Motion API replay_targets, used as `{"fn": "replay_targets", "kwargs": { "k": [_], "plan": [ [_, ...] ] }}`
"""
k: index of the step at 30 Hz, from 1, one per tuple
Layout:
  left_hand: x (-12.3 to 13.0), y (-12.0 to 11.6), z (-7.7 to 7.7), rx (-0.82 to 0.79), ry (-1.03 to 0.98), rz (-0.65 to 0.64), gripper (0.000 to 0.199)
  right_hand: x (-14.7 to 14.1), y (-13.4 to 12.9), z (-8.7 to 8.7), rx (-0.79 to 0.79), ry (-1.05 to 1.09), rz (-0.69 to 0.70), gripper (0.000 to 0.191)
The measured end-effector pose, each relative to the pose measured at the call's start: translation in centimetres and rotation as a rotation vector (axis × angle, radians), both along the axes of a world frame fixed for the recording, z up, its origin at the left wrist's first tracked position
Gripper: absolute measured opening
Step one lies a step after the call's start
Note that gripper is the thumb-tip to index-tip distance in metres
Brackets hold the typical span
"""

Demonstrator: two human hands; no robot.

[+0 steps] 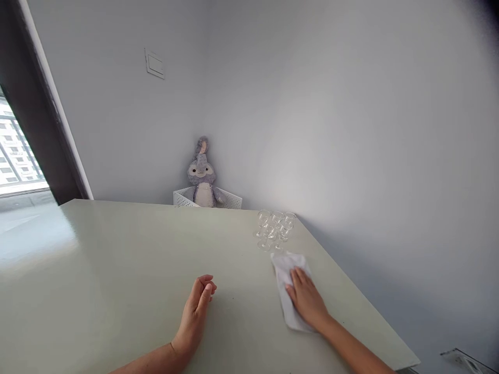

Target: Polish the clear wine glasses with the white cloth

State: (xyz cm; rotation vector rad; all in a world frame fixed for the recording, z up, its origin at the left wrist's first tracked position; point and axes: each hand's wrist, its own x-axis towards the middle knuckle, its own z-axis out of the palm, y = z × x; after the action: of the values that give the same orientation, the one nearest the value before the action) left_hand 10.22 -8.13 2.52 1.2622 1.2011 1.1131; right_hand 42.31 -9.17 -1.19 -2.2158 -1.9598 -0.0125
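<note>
On the right part of the pale table (136,259), my right hand (306,298) presses on a white cloth (292,317). Its fingers are bent and close together over the cloth, with the thumb a little apart. The cloth lies spread out, one end near several clear stemmed glasses (271,231) grouped upright by the far right corner. My left hand (198,304) is over the table to the left of the cloth, touching neither cloth nor glasses. Its fingers curl loosely inward toward the thumb, and nothing shows in them.
Beyond the far table edge, a grey plush rabbit (201,179) sits in a white perforated basket (234,201) in the wall corner. A grey wall (370,156) runs along the right side. A light switch (155,64) and a dark door frame (35,93) are at left.
</note>
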Motion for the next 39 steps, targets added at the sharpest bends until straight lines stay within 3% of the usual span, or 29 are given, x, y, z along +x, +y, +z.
{"fn": "replay_targets", "kwargs": {
  "k": [6, 10, 14, 18, 21, 26, 29, 33, 36, 39],
  "plan": [
    [0.2, 0.9, -0.3, -0.057, 0.021, 0.02, 0.037, -9.6, -2.5, 2.9, -0.119, 0.175, 0.635, 0.055],
    [1.9, 4.3, 0.7, 0.028, 0.087, 0.007, 0.034, -13.2, -1.2, 5.1, -0.19, 0.264, 0.885, 0.061],
    [5.8, 9.3, 1.8, 0.046, 0.168, -0.115, 0.035, -15.1, 1.0, 5.0, -0.112, 0.351, 0.923, 0.052],
    [10.8, 13.2, 1.1, -0.022, 0.158, -0.228, 0.046, -14.6, 2.1, 4.4, -0.125, 0.515, 0.949, 0.038],
    [14.0, 15.1, -0.1, -0.051, 0.142, -0.266, 0.058, -12.8, 2.1, 4.8, -0.279, 0.732, 1.016, 0.028],
    [17.8, 17.1, -1.8, -0.066, 0.126, -0.276, 0.06, -11.3, 1.8, 5.1, -0.568, 0.933, 1.09, 0.035],
    [19.1, 17.7, -2.0, -0.055, 0.117, -0.273, 0.045, -12.5, 1.2, 4.3, -0.571, 0.932, 1.192, 0.036],
    [19.6, 17.7, -1.9, -0.033, 0.091, -0.288, 0.026, -15.1, 0.4, 2.8, -0.344, 0.828, 1.308, 0.031],
    [19.2, 17.5, -1.8, -0.019, 0.076, -0.285, 0.02, -16.2, 0.2, 1.9, -0.22, 0.679, 1.309, 0.024],
    [17.8, 17.5, -1.9, -0.01, 0.085, -0.259, 0.019, -16.3, 0.2, 1.5, -0.205, 0.664, 1.277, 0.021]
  ]
}}
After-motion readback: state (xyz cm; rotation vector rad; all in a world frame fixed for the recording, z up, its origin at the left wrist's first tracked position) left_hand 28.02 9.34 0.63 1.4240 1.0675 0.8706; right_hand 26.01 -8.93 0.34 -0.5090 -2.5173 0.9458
